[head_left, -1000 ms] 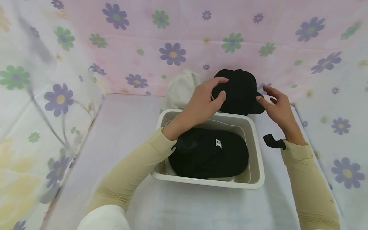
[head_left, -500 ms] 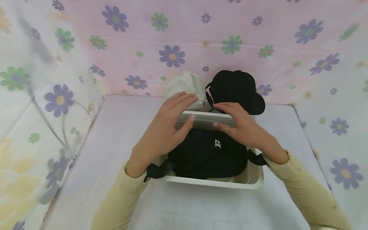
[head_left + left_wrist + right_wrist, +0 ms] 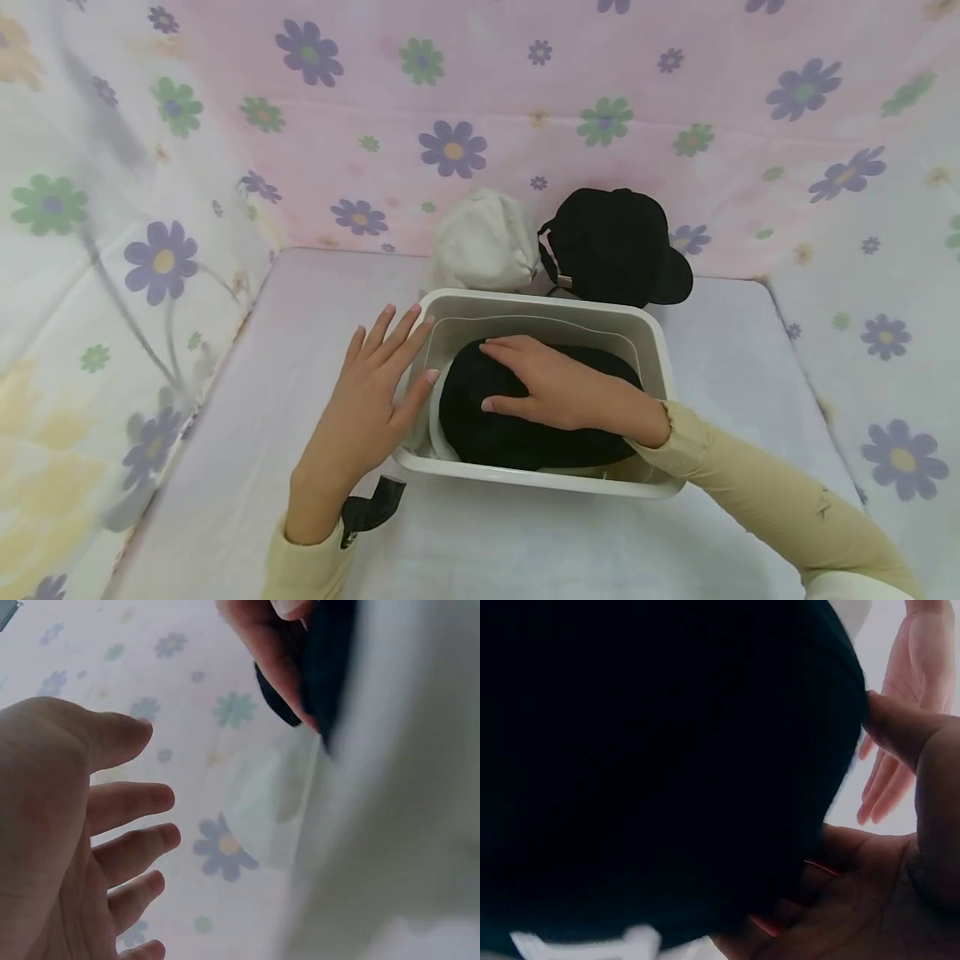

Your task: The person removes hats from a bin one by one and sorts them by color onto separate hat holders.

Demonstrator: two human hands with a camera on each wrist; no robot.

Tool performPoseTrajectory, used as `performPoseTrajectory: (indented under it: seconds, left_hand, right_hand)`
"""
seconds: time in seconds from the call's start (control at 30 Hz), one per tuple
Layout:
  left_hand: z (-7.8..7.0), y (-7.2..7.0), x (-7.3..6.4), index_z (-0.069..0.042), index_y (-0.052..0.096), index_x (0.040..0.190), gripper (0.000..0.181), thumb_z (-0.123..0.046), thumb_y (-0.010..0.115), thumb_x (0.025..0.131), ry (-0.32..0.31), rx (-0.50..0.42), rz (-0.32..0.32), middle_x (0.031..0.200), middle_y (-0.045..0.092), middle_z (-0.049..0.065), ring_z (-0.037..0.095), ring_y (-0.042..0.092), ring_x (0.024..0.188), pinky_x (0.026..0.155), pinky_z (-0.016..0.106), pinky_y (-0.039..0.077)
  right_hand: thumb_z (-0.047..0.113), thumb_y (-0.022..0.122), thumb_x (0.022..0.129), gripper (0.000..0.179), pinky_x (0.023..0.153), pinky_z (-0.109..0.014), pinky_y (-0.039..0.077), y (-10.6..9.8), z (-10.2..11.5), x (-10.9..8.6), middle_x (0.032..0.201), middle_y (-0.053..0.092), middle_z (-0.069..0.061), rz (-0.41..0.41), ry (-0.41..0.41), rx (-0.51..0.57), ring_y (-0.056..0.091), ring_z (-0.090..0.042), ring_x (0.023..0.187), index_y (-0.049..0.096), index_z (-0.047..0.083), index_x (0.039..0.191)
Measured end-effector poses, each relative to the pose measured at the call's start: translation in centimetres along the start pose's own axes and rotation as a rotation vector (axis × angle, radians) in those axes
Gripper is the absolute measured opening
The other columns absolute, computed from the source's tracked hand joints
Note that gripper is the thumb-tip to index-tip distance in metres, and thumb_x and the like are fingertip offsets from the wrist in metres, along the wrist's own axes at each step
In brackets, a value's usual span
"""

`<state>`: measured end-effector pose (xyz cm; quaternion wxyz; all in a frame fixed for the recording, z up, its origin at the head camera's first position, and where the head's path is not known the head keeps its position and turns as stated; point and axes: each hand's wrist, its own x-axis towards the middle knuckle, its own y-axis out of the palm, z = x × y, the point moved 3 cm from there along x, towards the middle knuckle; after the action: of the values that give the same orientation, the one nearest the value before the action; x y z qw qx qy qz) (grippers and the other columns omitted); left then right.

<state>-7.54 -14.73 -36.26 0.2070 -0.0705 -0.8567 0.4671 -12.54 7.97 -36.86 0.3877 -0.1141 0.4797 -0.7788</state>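
Note:
A black cap [image 3: 480,433] lies in a white plastic bin [image 3: 555,479], its crown toward the left. Over its top my right hand [image 3: 558,383] rests, fingers extended and thumb apart. From the right wrist, that hand's thumb and fingers touch the cap's dark crown [image 3: 667,765], and part of a white emblem [image 3: 592,946] shows at the bottom. Along the bin's left rim hovers my left hand [image 3: 367,400], fingers spread and holding nothing. Something pale [image 3: 441,429] shows beneath the cap's left side. In the left wrist view the bin wall [image 3: 405,787] is a blur.
Behind the bin a white cap [image 3: 487,237] stands against the pink floral backdrop. To its right sits another black cap [image 3: 611,246], brim pointing right. Floral cloth walls [image 3: 900,367] enclose the pale-covered table [image 3: 300,333] on both sides.
Both hands have left the caps at the back. My right hand has come down left onto the cap in the bin, and my left hand has drawn back to the bin's left rim.

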Motion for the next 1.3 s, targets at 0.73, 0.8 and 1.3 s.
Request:
performPoseTrajectory:
  seconds: [0.73,0.8,1.3]
  left_hand:
    - [2.5,3.0,-1.6,-0.02,0.031,0.161,0.062,-0.046,0.044,0.107,-0.049,0.138,0.166,0.168,0.024,0.001,0.029,0.01,0.158,0.123,0.064,0.008]
    - [2.9,2.7,-1.6,-0.02,0.031,0.161,0.061,-0.045,0.043,0.107,-0.037,0.148,0.17,0.168,0.024,0.001,0.029,0.01,0.158,0.123,0.063,0.007]
    - [4.4,2.7,-1.5,-0.02,0.028,0.162,0.063,-0.04,0.047,0.106,0.123,0.152,0.175,0.169,0.021,0.001,0.03,0.012,0.158,0.125,0.059,0.007]
  right_hand:
    - [0.05,0.068,0.095,0.062,0.103,-0.043,0.052,2.1,-0.3,1.3,0.132,0.068,-0.006,-0.061,-0.007,-0.074,0.065,-0.022,0.119,0.06,0.009,0.14]
    - [0.049,0.07,0.094,0.059,0.099,-0.042,0.054,2.0,-0.3,1.4,0.128,0.07,-0.005,-0.077,0.003,-0.075,0.067,-0.021,0.115,0.063,0.009,0.137]
    - [0.031,0.078,0.091,0.038,0.094,-0.036,0.057,1.5,-0.6,1.5,0.116,0.075,-0.003,-0.086,-0.006,0.051,0.07,-0.016,0.103,0.071,0.008,0.121]
